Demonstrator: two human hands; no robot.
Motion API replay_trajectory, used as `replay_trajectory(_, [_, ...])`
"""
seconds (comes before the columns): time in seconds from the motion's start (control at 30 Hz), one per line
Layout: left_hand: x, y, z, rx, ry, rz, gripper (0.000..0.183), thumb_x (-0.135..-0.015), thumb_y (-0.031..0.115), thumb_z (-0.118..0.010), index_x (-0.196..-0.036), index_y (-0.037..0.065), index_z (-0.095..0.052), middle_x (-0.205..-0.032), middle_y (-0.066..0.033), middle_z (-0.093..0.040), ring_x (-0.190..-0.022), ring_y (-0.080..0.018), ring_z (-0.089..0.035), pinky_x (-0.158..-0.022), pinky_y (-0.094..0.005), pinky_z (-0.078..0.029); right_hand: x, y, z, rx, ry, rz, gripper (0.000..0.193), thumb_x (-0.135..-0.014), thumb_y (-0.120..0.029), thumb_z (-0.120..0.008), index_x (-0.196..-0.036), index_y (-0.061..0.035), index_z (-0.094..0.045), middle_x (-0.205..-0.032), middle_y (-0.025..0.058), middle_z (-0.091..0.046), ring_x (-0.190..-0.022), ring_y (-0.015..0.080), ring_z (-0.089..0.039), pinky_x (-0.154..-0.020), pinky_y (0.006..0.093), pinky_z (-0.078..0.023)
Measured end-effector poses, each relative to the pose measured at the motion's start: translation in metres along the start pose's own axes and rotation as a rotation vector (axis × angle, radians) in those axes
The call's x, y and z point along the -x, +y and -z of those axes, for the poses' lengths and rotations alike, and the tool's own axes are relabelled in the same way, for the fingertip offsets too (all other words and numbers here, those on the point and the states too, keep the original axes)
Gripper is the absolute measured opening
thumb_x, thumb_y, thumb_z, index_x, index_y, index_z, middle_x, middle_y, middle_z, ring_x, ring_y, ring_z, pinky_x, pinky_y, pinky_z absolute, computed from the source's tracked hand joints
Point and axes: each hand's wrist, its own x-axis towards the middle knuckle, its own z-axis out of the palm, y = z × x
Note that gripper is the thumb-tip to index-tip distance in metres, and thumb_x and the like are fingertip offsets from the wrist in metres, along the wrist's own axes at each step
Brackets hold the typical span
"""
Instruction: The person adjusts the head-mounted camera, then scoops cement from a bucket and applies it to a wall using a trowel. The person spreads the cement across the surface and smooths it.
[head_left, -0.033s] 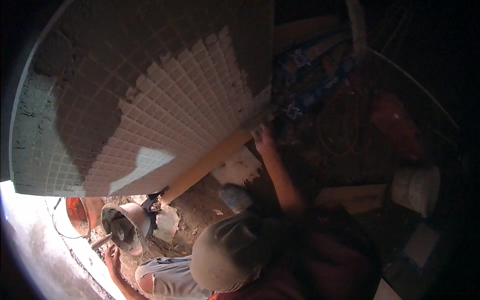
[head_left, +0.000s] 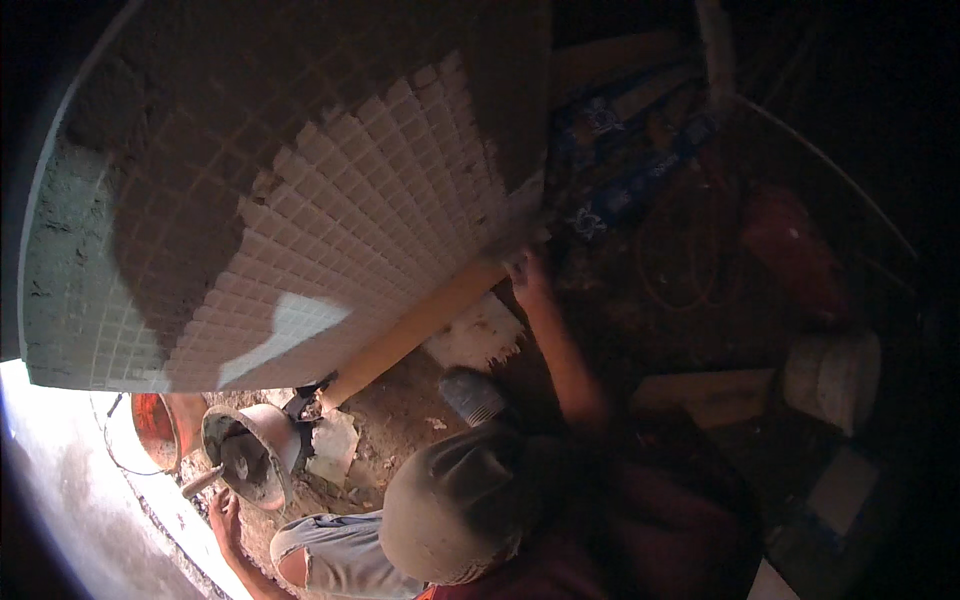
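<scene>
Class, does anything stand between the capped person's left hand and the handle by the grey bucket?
Nothing visible does: the capped person's left hand lies just below the handle in the picture, with no other thing showing between them. Whether they touch is unclear.

1 co-worker (head_left: 620, 515) w/ 2 hands (head_left: 226, 512), 1 cap (head_left: 445, 500); 1 tiled panel (head_left: 350, 200), min. 2 boards (head_left: 415, 325), 1 orange bkt (head_left: 186, 420), 1 grey bkt (head_left: 277, 432).

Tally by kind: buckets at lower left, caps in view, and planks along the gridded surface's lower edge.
Buckets: 2 (orange bucket, dusty bucket)
Caps: 1 (cap)
Planks: 1 (plank)
Total: 4
</scene>
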Motion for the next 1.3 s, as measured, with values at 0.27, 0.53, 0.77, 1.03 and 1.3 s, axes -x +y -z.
replay_trajectory(0.27, [-0.006, -0.002, -0.008, -0.021, -0.023, 0.001, 0.044, -0.093, 0.02, -0.063, -0.132, 0.001, -0.059, -0.118, -0.0232, -0.065, -0.1, -0.0285, -0.068, -0.084, -0.0381, -0.054, -0.02, -0.01, 0.006, 0.035, 0.021, 0.026, 0.049, -0.094, -0.029, -0.062, -0.14, -0.0185, -0.048, -0.137, 0.0054, -0.049, -0.128, 0.0258, -0.046, -0.103, 0.0498, -0.045])
replay_trajectory(0.53, [0.015, 0.026, -0.002, 0.078, 0.001, -0.049, 0.043, -0.095, 0.02, -0.062, -0.133, 0.001, -0.058, -0.122, -0.0226, -0.064, -0.101, -0.0308, -0.067, -0.086, -0.0401, -0.053, -0.055, -0.01, 0.003, -0.013, 0.091, -0.048, 0.051, -0.092, -0.027, -0.068, -0.138, -0.0193, -0.049, -0.135, 0.0065, -0.05, -0.124, 0.0256, -0.047, -0.099, 0.0481, -0.049])
replay_trajectory(0.77, [0.028, 0.012, -0.001, 0.041, 0.004, -0.025, 0.045, -0.096, 0.024, -0.061, -0.134, 0.001, -0.057, -0.122, -0.0205, -0.064, -0.103, -0.029, -0.066, -0.085, -0.0392, -0.053, -0.011, -0.048, -0.045, 0.099, 0.174, 0.041, 0.055, -0.088, -0.028, -0.075, -0.136, -0.0169, -0.051, -0.13, 0.0062, -0.051, -0.119, 0.0246, -0.05, -0.094, 0.0411, -0.052])
replay_trajectory(1.03, [-0.002, 0.04, 0.011, -0.101, 0.132, -0.172, 0.043, -0.096, 0.026, -0.062, -0.132, 0.003, -0.059, -0.115, -0.0186, -0.068, -0.093, -0.029, -0.066, -0.082, -0.0409, -0.052, 0.046, -0.135, -0.113, 0.186, -0.126, 0.312, 0.053, -0.088, -0.028, -0.074, -0.134, -0.0152, -0.051, -0.125, 0.007, -0.054, -0.116, 0.0248, -0.052, -0.101, 0.0476, -0.048])
replay_trajectory(1.3, [0.059, 0.228, -0.029, 0.095, -0.341, -0.498, 0.026, -0.093, 0.004, -0.06, -0.118, 0.001, -0.068, -0.112, -0.0146, -0.068, -0.101, -0.0221, -0.065, -0.09, -0.031, -0.049, 0.05, -0.09, -0.061, 0.052, 0.053, 0.044, 0.043, -0.09, -0.023, -0.071, -0.129, -0.0172, -0.053, -0.128, 0.0054, -0.054, -0.117, 0.0235, -0.052, -0.103, 0.0502, -0.047])
